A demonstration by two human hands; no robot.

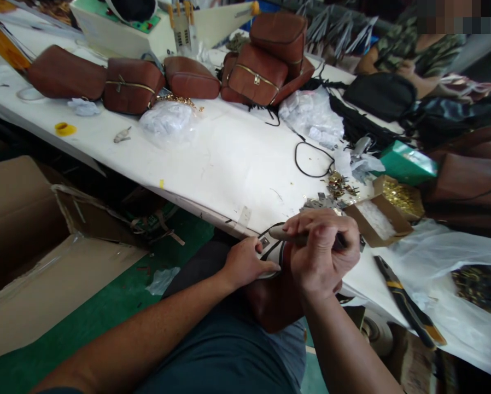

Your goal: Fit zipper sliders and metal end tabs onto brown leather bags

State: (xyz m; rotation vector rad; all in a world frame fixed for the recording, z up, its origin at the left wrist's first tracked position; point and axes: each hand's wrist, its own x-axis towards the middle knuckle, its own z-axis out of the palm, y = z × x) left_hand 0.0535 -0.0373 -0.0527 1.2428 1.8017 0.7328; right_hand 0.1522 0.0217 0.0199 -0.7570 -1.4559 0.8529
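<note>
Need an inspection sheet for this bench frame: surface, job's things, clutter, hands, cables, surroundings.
Surface: white table, with small metal bits scattered near the front edge.
Job's things: brown bag at the table edge over the lap; wooden-handled tool.
Clutter: row of finished bags; hardware boxes; pliers; plastic bags; yellow tape roll.
Hands: left hand grips the brown bag's top; right hand is fisted on the tool.
Cables: black cord loop lies loose on the table.
Surroundings: cardboard carton on green floor; co-worker at the far end.
</note>
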